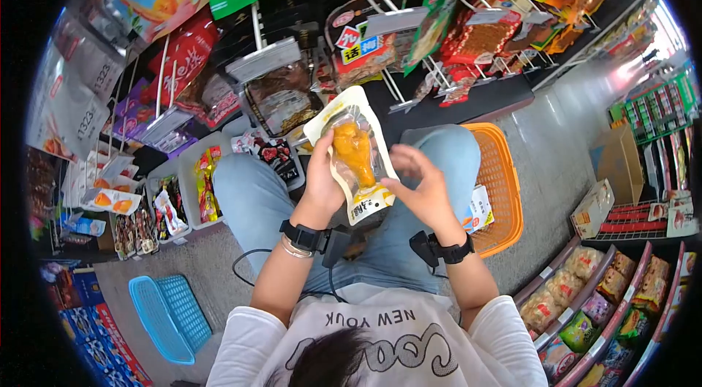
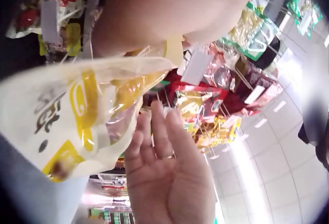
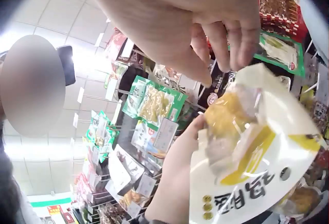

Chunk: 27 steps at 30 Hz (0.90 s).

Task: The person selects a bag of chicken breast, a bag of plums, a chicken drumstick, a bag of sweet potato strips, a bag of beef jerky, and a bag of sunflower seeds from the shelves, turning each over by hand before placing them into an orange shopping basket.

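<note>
A clear-windowed white and yellow snack pouch point(image 1: 355, 153) with a golden-brown chicken-leg-like piece inside stands in front of the person's knees. My left hand point(image 1: 324, 178) grips it by its left edge, thumb over the front. Beside the pouch's right edge is my right hand point(image 1: 420, 186), slightly blurred, its thumb right at the lower edge. In the left wrist view the right hand's palm point(image 2: 169, 183) faces the camera with loosely extended fingers. From the right wrist view, the pouch point(image 3: 247, 157) hangs below the relaxed right fingers point(image 3: 218, 39).
Hanging snack packets point(image 1: 365, 50) on hooks fill the rack ahead. An orange basket point(image 1: 501, 197) holding a packet stands right of the knees, a blue basket point(image 1: 172, 317) at lower left. White bins point(image 1: 194, 189) with snacks sit left; tiered shelves point(image 1: 585, 299) are at right.
</note>
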Each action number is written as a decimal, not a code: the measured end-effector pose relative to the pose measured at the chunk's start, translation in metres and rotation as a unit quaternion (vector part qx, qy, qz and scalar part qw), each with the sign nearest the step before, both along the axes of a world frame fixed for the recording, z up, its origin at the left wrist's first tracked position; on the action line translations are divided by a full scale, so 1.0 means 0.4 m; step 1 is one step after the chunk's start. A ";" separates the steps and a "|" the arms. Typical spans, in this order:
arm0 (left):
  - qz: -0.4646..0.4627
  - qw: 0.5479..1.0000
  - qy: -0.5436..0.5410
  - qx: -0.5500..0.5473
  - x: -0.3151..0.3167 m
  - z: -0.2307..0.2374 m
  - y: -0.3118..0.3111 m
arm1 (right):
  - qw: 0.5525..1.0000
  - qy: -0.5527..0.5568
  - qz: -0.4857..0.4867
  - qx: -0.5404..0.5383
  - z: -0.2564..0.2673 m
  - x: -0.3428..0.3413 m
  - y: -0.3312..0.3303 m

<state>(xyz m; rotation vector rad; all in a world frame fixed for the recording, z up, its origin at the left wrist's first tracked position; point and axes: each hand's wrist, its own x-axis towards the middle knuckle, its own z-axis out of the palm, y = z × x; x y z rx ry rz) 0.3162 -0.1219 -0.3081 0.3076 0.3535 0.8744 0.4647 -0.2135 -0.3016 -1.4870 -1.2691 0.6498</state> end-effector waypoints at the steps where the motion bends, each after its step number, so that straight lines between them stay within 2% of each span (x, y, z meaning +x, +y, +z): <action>1: 0.017 1.000 -0.014 0.005 -0.013 -0.009 0.000 | 0.993 0.081 0.057 -0.061 -0.047 0.000 -0.005; 2: 0.022 1.000 -0.008 0.000 -0.024 -0.013 -0.002 | 0.973 0.160 0.112 -0.121 -0.084 -0.002 -0.010; 3: 0.026 1.000 -0.003 -0.006 -0.033 -0.017 -0.004 | 0.962 0.216 0.121 -0.112 -0.092 -0.019 -0.010; 6: 0.047 0.999 -0.017 -0.016 -0.059 -0.041 -0.014 | 0.962 0.206 0.119 -0.131 -0.088 -0.044 -0.004; 9: 0.060 0.998 -0.011 -0.015 -0.103 -0.067 -0.025 | 0.947 0.188 0.175 -0.193 -0.091 -0.048 0.001; 12: 0.070 0.995 0.058 -0.048 -0.145 -0.094 -0.042 | 0.942 0.050 0.217 -0.249 -0.137 -0.019 0.010; 14: 0.086 0.984 0.137 -0.070 -0.179 -0.171 -0.049 | 0.963 -0.070 0.171 -0.196 -0.104 -0.025 0.016; 15: 0.076 0.976 0.166 -0.120 -0.203 -0.182 -0.054 | 0.965 -0.111 0.156 -0.180 -0.098 -0.025 0.023; 17: 0.091 0.953 0.239 -0.163 -0.221 -0.215 -0.066 | 0.959 -0.207 0.125 -0.151 -0.074 -0.037 0.040; 19: 0.107 0.920 0.326 -0.189 -0.226 -0.198 -0.072 | 0.950 -0.256 0.118 -0.132 -0.060 -0.062 0.054; 22: 0.109 0.932 0.340 -0.064 -0.227 -0.191 -0.062 | 0.916 -0.357 0.133 -0.127 -0.088 -0.095 0.083; 23: 0.082 0.935 0.346 0.003 -0.230 -0.251 -0.043 | 0.904 -0.383 0.142 -0.129 -0.093 -0.111 0.094; 25: -0.025 0.921 0.379 0.085 -0.210 -0.196 -0.034 | 0.878 -0.426 0.182 -0.122 -0.127 -0.127 0.126; 26: -0.079 0.907 0.393 0.126 -0.200 -0.176 -0.033 | 0.886 -0.400 0.204 -0.117 -0.146 -0.133 0.139; 27: -0.112 0.916 0.350 0.161 -0.193 -0.221 -0.021 | 0.893 -0.373 0.226 -0.112 -0.159 -0.141 0.154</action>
